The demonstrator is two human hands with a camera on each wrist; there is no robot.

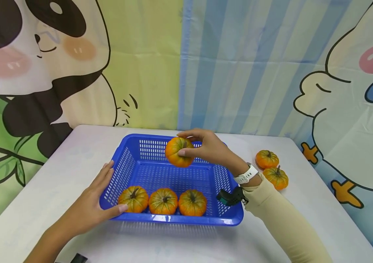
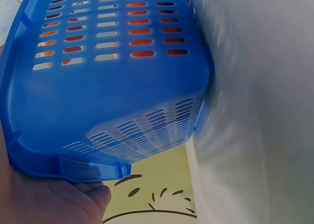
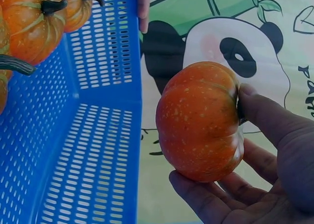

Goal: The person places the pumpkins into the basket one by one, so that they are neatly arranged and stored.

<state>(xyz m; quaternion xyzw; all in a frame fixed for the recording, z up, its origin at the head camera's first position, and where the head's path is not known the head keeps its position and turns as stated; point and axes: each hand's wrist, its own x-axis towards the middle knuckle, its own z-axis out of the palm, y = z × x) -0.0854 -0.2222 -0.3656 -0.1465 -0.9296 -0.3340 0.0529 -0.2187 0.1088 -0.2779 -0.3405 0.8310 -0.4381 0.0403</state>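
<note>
My right hand (image 1: 207,148) holds a small orange pumpkin (image 1: 178,152) over the far part of a blue plastic basket (image 1: 173,219). In the right wrist view the thumb lies by the stem of this pumpkin (image 3: 198,121) and the fingers curve beneath it. Three more pumpkins, one of them the middle pumpkin (image 1: 163,201), sit in a row along the basket's near wall. My left hand (image 1: 92,201) rests at the basket's left end, thumb on the near rim and fingers along the left rim. From the left wrist view, the basket's slotted wall (image 2: 108,91) shows orange through its holes.
Two pumpkins lie on the white table to the right of the basket, a farther pumpkin (image 1: 266,159) and a nearer pumpkin (image 1: 276,178). A cartoon-print curtain (image 1: 147,65) hangs behind the table (image 1: 81,146). A black object (image 1: 79,258) shows at the bottom edge.
</note>
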